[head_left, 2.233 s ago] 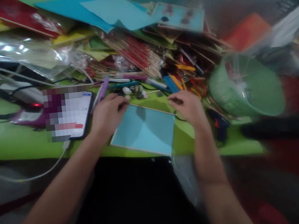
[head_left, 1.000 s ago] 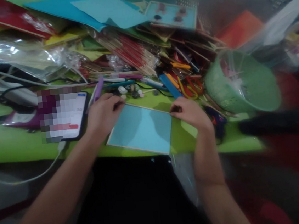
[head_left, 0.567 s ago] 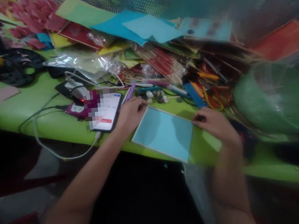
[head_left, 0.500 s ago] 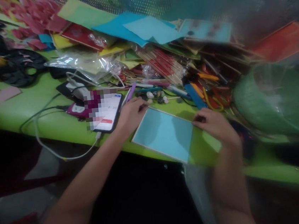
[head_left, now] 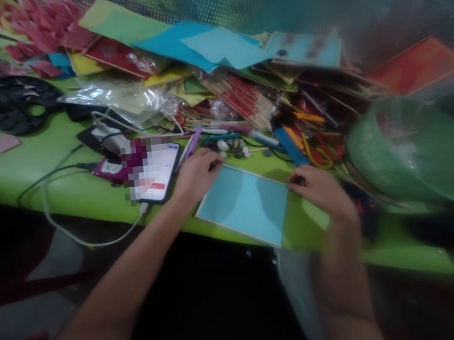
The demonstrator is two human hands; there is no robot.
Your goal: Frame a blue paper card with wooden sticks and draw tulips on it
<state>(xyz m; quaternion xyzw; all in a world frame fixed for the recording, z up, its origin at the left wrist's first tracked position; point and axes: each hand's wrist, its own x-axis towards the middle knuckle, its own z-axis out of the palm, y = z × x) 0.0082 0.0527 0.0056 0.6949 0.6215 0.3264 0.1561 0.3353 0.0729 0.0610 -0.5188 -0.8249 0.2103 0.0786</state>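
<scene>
A light blue paper sheet [head_left: 244,203] with thin pale strips along its edges lies flat at the front of the green table. My left hand [head_left: 198,175] is closed at its far left corner, fingertips pinched at the edge. At the far right corner, my right hand [head_left: 322,191] pinches the border between thumb and fingers. Both palms face down, and the fingertips are partly hidden. Just beyond the sheet lie several small round pieces [head_left: 235,147], a purple pen [head_left: 194,142] and a blue-handled tool [head_left: 291,147].
A phone [head_left: 158,172] on a white cable lies left of my left hand, by a magenta power strip [head_left: 115,168]. A green basket [head_left: 403,151] stands at right. Behind are bundled sticks [head_left: 239,95], coloured papers [head_left: 222,46] and plastic wrap. The table's front edge is close.
The whole view has shifted slightly, so things appear a little further left. Both hands stay at the same corners of the sheet.
</scene>
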